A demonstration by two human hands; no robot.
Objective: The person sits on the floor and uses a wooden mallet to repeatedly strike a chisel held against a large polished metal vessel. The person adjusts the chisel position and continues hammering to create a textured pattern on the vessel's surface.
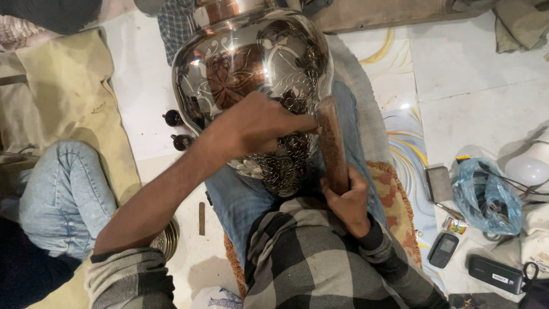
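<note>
**Engraving a metal pot on the lap**

White floor tiles (474, 63) with yellow and blue swirls are spreading out around a person sitting low, with a fringed mat (394, 189) lying under the legs. A large polished metal pot (251, 63), covered in flower and leaf engraving, is lying tilted across the jeans-clad lap, its belly facing up toward the camera.

The left hand (257, 123) is pressing against the patterned side of the pot, fingers closed as if pinching a small tool at the surface; the tool itself is hidden, so I cannot tell what that grip holds. The right hand (349, 197) is gripping the lower end of a wooden mallet (331, 143), which is standing nearly upright, just beside the left fingertips.

Doing this well probably means keeping the pot wedged firmly between the thighs so it is not rolling, and keeping the strikes short, since the mallet head is working very near the fingers.

Room is tight on the left, where another person's knee in jeans (66, 189) is sitting close. To the right, a blue plastic bag (486, 194), a small phone (443, 250) and a dark box (496, 274) are lying well apart from the hands.
</note>
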